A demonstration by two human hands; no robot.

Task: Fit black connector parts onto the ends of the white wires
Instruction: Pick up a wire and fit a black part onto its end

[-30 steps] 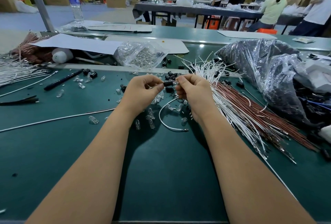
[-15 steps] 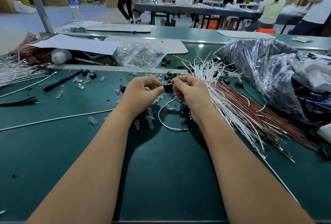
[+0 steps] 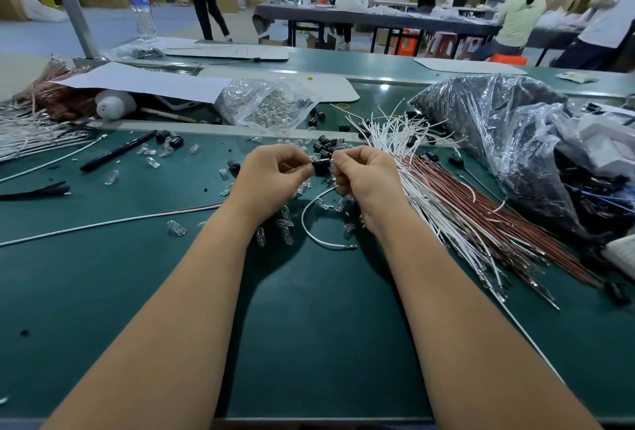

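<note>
Surroundings. Green mat (image 3: 309, 343): worktop, littered around the hands. Pen (image 3: 118, 150), one, black, lying slantwise at far left. Bottle (image 3: 139, 5), one, clear plastic, upright on the far bench. Paper sheet (image 3: 137, 81), one, white, over a heap of copper-coloured wires at far left. Small clear bulbs (image 3: 177, 227) scattered loose on the mat; too many and too small to count. Loose black connectors (image 3: 176, 141) in small clusters beyond the hands; count unclear.

Containers. Clear bag (image 3: 268, 103), one, behind the hands, filled with clear bulbs. Dark bag (image 3: 498, 141), one, large and crinkled, far right; contents look dark, not identifiable.

Wire stock. Bundle (image 3: 457, 209) of white and red-brown wires, fanned out just right of the right hand; uncountable.

Task items. Connector (image 3: 321, 166), one, black, raised above the mat between both hands. Left hand (image 3: 271, 177): fingers curled, thumb and forefinger pinching the connector's left end. Right hand (image 3: 366, 177): fingertips pinching at the connector's right end; whether they hold connector or wire end, cannot tell. White wire (image 3: 309, 227), one, looping from under the right hand down onto the mat, its free end lying bare there.
</note>
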